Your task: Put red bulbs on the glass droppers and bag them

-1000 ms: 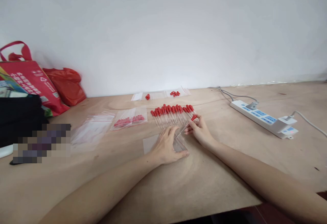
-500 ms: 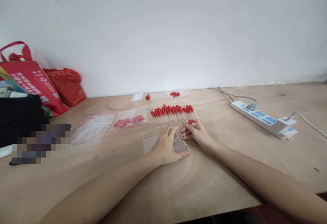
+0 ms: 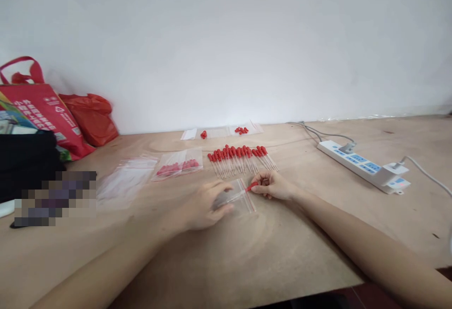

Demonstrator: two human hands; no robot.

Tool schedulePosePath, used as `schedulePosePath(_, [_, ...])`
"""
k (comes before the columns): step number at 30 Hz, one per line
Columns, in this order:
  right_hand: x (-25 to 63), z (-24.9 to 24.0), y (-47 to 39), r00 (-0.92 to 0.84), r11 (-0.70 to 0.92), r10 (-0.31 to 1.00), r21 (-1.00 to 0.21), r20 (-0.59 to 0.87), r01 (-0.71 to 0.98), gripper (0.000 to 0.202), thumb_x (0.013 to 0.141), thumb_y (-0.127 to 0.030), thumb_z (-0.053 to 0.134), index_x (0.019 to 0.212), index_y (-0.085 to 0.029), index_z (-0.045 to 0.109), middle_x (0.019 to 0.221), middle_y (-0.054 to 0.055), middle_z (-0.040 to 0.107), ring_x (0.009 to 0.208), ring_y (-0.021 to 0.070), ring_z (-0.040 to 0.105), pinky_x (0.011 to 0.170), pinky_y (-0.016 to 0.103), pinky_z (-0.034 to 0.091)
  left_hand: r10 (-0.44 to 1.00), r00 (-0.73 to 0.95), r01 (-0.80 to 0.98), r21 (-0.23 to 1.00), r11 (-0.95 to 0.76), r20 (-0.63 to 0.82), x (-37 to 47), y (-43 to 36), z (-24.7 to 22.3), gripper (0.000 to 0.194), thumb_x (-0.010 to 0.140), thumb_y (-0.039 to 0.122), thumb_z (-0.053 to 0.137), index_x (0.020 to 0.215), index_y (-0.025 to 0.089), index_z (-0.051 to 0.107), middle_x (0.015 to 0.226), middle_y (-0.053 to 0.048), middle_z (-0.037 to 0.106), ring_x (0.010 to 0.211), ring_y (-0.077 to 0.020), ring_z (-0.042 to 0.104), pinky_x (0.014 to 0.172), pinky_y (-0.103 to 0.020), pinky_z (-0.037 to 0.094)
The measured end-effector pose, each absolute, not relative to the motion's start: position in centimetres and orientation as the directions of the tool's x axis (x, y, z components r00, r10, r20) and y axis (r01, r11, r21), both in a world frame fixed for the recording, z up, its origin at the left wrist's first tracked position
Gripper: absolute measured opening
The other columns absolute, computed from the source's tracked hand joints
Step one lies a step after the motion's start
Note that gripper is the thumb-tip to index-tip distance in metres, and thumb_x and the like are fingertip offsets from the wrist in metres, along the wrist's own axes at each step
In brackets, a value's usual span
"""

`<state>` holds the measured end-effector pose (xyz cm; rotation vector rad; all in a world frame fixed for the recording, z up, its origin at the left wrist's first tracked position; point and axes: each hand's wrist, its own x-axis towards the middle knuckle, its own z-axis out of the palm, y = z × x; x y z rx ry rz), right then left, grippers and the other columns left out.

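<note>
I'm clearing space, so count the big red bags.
2: the lettered tote at far left and the plastic bag just right of it. More could be hidden behind.

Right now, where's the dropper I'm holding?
In the head view, the dropper is just right of centre, pinched in your right hand, pointing left over or inside the clear bag.

Red-bulb dropper (image 3: 252,186), slanted, clr stem in flat clr zip bag (image 3: 245,202), bulb @ red-lined mouth.

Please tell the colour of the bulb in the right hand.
The bulb is red; the head view shows it best.
</note>
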<state>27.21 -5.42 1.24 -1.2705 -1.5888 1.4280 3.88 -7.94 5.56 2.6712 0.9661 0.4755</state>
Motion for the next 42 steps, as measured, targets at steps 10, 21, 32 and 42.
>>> schedulePosePath(10, [26.8,0.8,-5.7,-0.396,0.018,0.916,-0.978,-0.066,0.206,0.031,0.053,-0.034,0.072,0.069,-0.014,0.054,0.058,-0.005,0.052,0.047,0.004,0.043,0.045,0.019,0.033,0.681,0.729,0.613,0.38,-0.693,0.067,-0.3,-8.8,3.1,0.048,0.082,0.037,0.046,0.126,0.021,0.037,0.13,-0.007,0.043,0.121,-0.0232,0.035,0.101,-0.044,0.026])
schedulePosePath(21, [26.7,0.6,-5.6,-0.391,0.06,0.92,-0.972,-0.034,0.226,0.033,0.054,-0.041,0.072,0.065,-0.014,0.057,0.045,-0.008,0.044,0.039,0.0018,0.031,0.038,0.017,0.022,0.696,0.699,0.603,0.388,-0.697,0.165,2.1,-7.8,2.1,0.049,0.078,0.037,0.051,0.123,0.019,0.042,0.126,-0.008,0.047,0.118,-0.0245,0.039,0.098,-0.043,0.031])
schedulePosePath(32, [26.1,0.8,-6.0,-0.444,-0.081,0.887,-0.989,-0.129,0.126,0.035,0.047,-0.04,0.075,0.062,-0.013,0.058,0.047,-0.004,0.054,0.039,0.0046,0.045,0.041,0.019,0.037,0.699,0.698,0.574,0.463,-0.676,0.155,1.1,-7.7,2.7,0.044,0.08,0.038,0.05,0.12,0.021,0.045,0.123,-0.006,0.05,0.114,-0.0211,0.044,0.095,-0.039,0.036])
schedulePosePath(42, [28.2,2.1,-2.1,-0.149,0.09,0.989,-0.85,0.014,0.518,0.016,0.065,-0.03,0.06,0.062,-0.016,0.054,0.05,-0.003,0.05,0.045,0.0075,0.045,0.045,0.021,0.037,0.677,0.72,0.544,0.482,-0.687,0.153,0.7,-7.3,2.3,0.031,0.083,0.03,0.045,0.111,0.022,0.056,0.123,-0.005,0.05,0.116,-0.0197,0.043,0.096,-0.038,0.036])
